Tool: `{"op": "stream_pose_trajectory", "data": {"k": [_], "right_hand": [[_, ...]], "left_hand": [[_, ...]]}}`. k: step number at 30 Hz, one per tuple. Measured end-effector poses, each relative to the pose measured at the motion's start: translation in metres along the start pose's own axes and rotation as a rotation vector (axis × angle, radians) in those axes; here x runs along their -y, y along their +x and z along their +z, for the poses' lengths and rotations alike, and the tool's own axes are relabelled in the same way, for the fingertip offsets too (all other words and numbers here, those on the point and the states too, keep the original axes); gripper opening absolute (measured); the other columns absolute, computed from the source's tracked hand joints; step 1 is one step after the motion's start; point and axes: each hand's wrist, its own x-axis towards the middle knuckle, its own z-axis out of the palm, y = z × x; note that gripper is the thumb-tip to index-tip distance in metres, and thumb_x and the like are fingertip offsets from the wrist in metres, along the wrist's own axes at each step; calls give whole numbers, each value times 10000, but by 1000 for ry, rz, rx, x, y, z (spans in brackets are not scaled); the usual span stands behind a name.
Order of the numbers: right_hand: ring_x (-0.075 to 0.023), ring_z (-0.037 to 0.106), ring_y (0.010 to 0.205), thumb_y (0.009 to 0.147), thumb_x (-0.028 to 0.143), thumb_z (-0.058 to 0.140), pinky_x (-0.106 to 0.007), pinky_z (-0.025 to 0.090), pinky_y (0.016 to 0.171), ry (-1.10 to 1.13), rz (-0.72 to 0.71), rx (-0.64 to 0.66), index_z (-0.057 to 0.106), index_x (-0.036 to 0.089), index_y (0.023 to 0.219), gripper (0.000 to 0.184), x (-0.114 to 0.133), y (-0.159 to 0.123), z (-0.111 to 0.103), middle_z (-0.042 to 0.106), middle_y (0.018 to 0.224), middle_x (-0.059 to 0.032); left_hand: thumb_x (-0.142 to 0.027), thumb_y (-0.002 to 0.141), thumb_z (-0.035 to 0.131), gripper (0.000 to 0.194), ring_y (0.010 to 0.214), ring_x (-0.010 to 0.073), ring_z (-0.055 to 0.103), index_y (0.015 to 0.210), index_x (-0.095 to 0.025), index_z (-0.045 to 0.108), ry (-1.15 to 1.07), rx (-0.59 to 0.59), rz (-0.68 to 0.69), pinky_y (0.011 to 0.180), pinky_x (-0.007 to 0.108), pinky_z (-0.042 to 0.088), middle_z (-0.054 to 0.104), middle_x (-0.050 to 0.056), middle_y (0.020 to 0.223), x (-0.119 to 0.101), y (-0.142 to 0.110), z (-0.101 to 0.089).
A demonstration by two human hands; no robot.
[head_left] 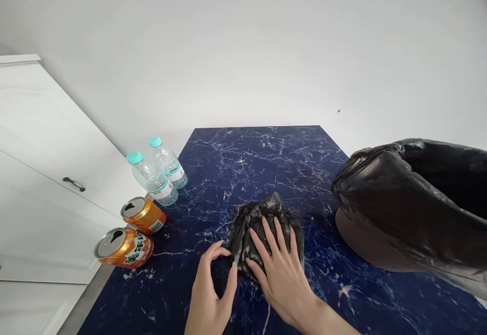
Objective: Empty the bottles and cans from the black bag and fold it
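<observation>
A crumpled black plastic bag (pixel 262 226) lies on the dark blue marbled table (pixel 258 162). My right hand (pixel 279 266) rests flat on top of it, fingers stretched out and spread. My left hand (pixel 211 287) sits at the bag's near left edge, thumb and fingers curved and pinching the plastic.
A bin lined with a black bag (pixel 411 203) lies tipped at the right, opening toward me. At the table's left edge lie two clear water bottles with teal caps (pixel 154 178) and two opened orange cans (pixel 131 233). A white cabinet (pixel 41 173) stands at left.
</observation>
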Motion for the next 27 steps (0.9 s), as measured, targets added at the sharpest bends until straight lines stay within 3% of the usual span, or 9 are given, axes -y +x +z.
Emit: {"op": "stream_pose_trajectory", "data": {"k": [5,8,10,14,18,21,24,27], "right_hand": [[-419,158,1670,1124,623,294,-749,218,1291,-10,21,131,364,317,1709,663,-30,40,5,173,1809,-70],[-337,147,1686,1127,633,286,-634,197,1343,-1,-7,142,377,329,1702,657,-62,62,6,201,1808,-21],[-308,172,1684,1131,625,287,-586,204,1351,-2,3,138,394,292,1698,666,-85,73,7,225,1805,-39],[-367,253,1657,1140,565,311,-638,229,1324,-32,75,102,484,196,1649,652,-110,87,4,334,1771,-106],[-397,337,1610,1153,480,255,-663,206,1319,-68,159,29,563,88,1568,649,-78,74,-9,488,1672,-188],[-404,441,1545,1127,598,274,-644,335,1276,-58,137,34,502,72,1616,754,-32,48,-9,461,1687,-201],[-500,307,1604,1076,726,242,-756,303,1239,-79,126,54,382,65,1687,910,-1,27,1,299,1760,-216],[-510,207,1637,1072,737,212,-782,218,1254,-100,150,88,313,128,1725,898,-2,26,11,238,1784,-190]], "left_hand": [[-492,1063,572,376,1222,300,719,1397,-322,540,-22,-11,-34,1040,524,616,740,74,1230,0,1,-1],[-456,1067,574,331,1209,296,728,1370,-323,557,-13,-16,21,1054,538,611,748,68,1205,3,3,0],[-424,1071,571,300,1213,285,729,1355,-327,555,-7,-19,77,1078,549,598,748,60,1197,5,3,0],[-400,1071,574,264,1212,273,730,1327,-339,563,16,-7,116,1063,539,612,745,45,1221,6,3,-1],[-396,1069,576,243,1197,272,735,1303,-332,588,28,-11,115,1030,505,630,740,51,1251,4,3,-1],[-386,1064,585,233,1188,274,736,1288,-322,608,37,-22,135,1030,498,630,740,58,1243,3,4,-1],[-378,1065,585,220,1196,277,727,1276,-329,622,47,-14,150,1023,501,633,732,58,1248,2,4,-1],[-376,1066,582,220,1210,276,717,1278,-341,627,46,-1,151,1030,505,633,724,54,1258,1,4,-1]]}}
